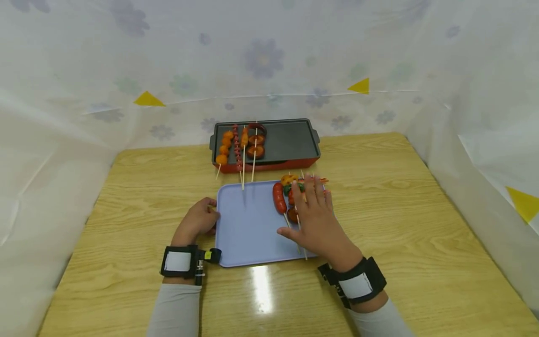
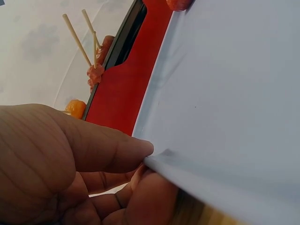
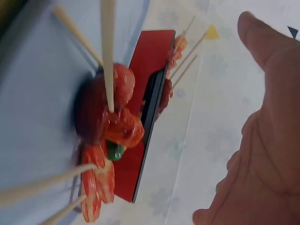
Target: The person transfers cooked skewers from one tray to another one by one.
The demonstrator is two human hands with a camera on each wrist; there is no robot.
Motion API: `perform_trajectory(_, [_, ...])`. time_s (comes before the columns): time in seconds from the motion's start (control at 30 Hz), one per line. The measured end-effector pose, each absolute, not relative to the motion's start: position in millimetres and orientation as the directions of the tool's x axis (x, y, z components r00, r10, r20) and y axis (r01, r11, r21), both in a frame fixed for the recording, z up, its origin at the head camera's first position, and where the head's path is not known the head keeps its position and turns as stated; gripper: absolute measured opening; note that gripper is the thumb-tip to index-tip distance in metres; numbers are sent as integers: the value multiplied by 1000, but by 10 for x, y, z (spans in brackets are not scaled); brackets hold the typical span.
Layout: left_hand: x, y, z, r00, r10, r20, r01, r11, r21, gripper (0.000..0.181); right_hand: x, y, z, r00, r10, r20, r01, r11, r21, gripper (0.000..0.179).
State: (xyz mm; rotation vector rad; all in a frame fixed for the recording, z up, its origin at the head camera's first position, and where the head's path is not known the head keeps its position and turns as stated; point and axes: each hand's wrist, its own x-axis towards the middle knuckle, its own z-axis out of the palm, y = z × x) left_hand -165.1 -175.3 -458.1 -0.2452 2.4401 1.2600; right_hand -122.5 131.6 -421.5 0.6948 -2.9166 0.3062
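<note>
My left hand (image 1: 197, 219) pinches the left edge of a pale lilac tray (image 1: 248, 229), thumb on top and fingers underneath, as the left wrist view shows. Over the tray's right side my right hand (image 1: 317, 229) is spread with straight fingers, holding nothing. Below and beside it lie several food skewers: a red sausage (image 1: 279, 197) on a stick, a brown round slice (image 1: 293, 215), and a yellow piece (image 1: 289, 179) with green beside it. Red-and-white sticks (image 3: 97, 180) show in the right wrist view. My right hand partly hides these skewers in the head view.
Behind the tray stands a red grill with a black top plate (image 1: 290, 140). On its left half lie skewers of orange balls (image 1: 224, 149), thin pink pieces (image 1: 237, 150) and brown slices (image 1: 255, 151), their sticks jutting frontward. A flowered sheet (image 1: 263, 61) hangs around the wooden table (image 1: 147, 187).
</note>
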Motion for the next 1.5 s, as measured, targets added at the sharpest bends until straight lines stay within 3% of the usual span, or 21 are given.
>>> perform_trajectory(0.23, [-1664,-1748,-4586,-914,11,-406,-325,581,746,39,-1451,1574,-4234,-926,-331,181,-375,859,-347,107])
perform_trajectory(0.43, [-1653,-1722,-4595,-913,4,-408,-329,584,742,39,-1649,1801,-4356,-971,-238,-32,-190,841,-506,97])
perform_trajectory(0.7, [-1645,-1695,-4612,-911,7,-413,-332,582,742,40,-1717,2014,-4418,-963,-89,-253,99,759,-643,83])
perform_trajectory(0.87, [-1644,-1713,-4616,-909,7,-416,-334,583,741,40,-1752,2101,-4479,-951,-105,-290,122,736,-666,66])
perform_trajectory(1.2, [-1645,-1748,-4617,-919,10,-394,-310,599,738,40,-1860,2214,-4625,-957,-162,-242,84,642,-762,38])
perform_trajectory(1.5, [-1644,-1736,-4609,-921,23,-389,-298,605,739,40,-1897,2279,-4675,-945,-171,-279,130,586,-800,35])
